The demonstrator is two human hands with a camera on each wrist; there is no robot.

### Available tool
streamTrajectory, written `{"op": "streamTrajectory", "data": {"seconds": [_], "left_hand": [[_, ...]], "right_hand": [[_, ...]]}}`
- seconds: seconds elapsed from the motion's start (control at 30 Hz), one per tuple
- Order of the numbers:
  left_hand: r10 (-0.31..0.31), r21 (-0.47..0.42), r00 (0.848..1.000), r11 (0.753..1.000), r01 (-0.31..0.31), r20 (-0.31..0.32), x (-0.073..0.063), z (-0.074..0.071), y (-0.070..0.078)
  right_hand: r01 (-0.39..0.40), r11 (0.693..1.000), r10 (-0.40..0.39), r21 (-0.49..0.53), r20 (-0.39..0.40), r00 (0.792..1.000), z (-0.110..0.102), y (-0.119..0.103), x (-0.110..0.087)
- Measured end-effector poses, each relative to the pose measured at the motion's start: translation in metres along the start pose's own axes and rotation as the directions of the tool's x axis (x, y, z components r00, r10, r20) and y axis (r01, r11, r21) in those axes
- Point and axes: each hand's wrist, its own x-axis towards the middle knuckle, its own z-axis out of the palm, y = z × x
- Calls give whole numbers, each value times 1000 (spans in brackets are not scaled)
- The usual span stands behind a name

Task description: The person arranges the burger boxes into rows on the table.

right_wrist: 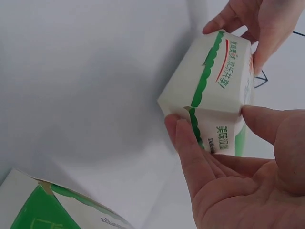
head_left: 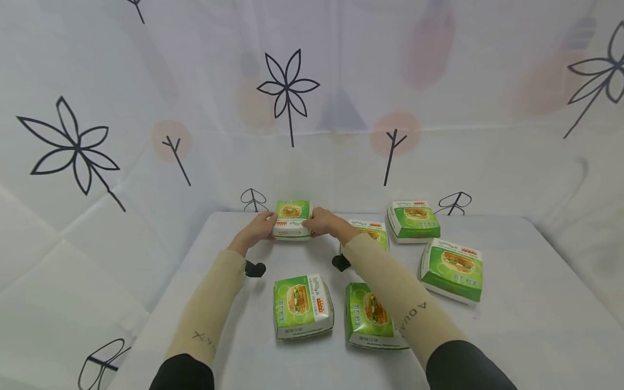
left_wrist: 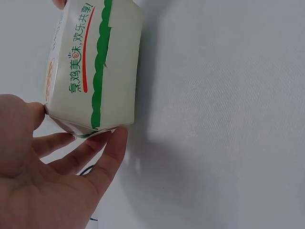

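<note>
A green and white hamburger box (head_left: 292, 209) is held between both hands near the far edge of the table. My left hand (head_left: 257, 232) grips its left side, the thumb at the top edge and the fingertips low on the side in the left wrist view. On the opposite side, my right hand (head_left: 330, 223) grips the same box (right_wrist: 205, 81), its thumb at an upper corner and its fingers along the lower edge. Shadow shows beneath the box; whether it touches the table is hard to tell. Just right of the right hand lies another hamburger box (head_left: 372, 232), partly hidden by that arm.
Two hamburger boxes lie at the right, one at the back (head_left: 414, 221) and one nearer (head_left: 453, 270). Toward the front are a box in the middle (head_left: 302, 306) and another (head_left: 370, 319) partly under the right sleeve. A patterned cloth (head_left: 331, 162) hangs behind the white table (head_left: 526, 303).
</note>
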Motion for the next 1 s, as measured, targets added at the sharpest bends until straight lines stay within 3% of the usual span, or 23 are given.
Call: {"op": "streamTrajectory", "data": {"seconds": [0.3,0.5,0.73,1.0], "left_hand": [[-35,17,999,999,35,21,4,2,-7],[-39,12,999,999,39,19,-2,0,-5],[-19,103,1000,994,21,-24,-27,-15,0],[12,173,1000,985,-13,4,-63,-25,-1]], "right_hand": [[-19,999,19,25,12,1000,2,2,0],[-24,999,23,-31,-11,1000,-1,1,-4],[45,989,-43,-142,16,999,-14,-2,-31],[140,959,-127,-248,69,989,-30,-3,-67]]}}
